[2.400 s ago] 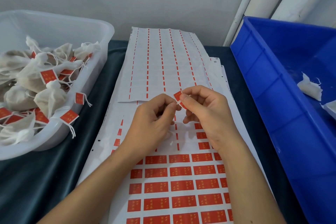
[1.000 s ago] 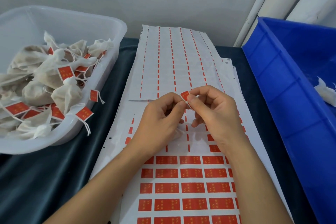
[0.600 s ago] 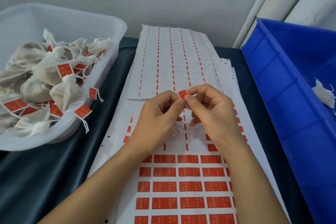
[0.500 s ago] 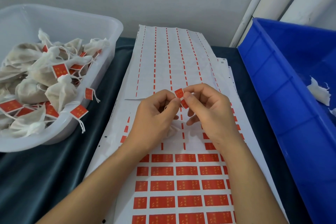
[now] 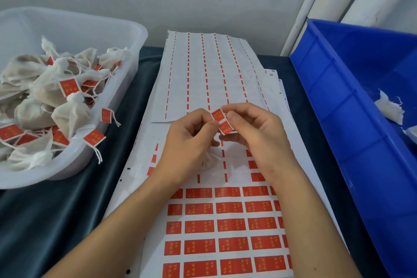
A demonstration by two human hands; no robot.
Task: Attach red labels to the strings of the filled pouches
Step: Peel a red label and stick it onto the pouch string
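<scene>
Red label (image 5: 222, 121) sits between the two hands, above the middle of the label sheet, half folded so that two red panels show one above the other with a crease between them. It looks like thin adhesive paper — almost weightless, floppy, and likely to stick to skin or to itself wherever the glue side touches. Best held by its outer edges with fingertips only, I judge, so the fold can be pressed flat over the string without the halves skewing.

The left hand (image 5: 191, 140) has its thumb and forefinger curled against the label's left edge, pinching there; the string itself is too fine to make out at the pinch. The right hand (image 5: 255, 133) pinches the label's right side, its other fingers loosely bent below.

Under the hands a small white pouch (image 5: 208, 160) lies on the sheet, soft and bunched at the neck — light, and unlikely to resist a tug on its string.

The label sheet (image 5: 225, 225) carries full rows of red stickers near the person and peeled rows further off; a used sheet (image 5: 207, 74) lies beyond. On the left of the counter (image 5: 56, 221) a white tub (image 5: 126, 79) holds labelled pouches. A blue bin (image 5: 338, 119) stands on the right.
</scene>
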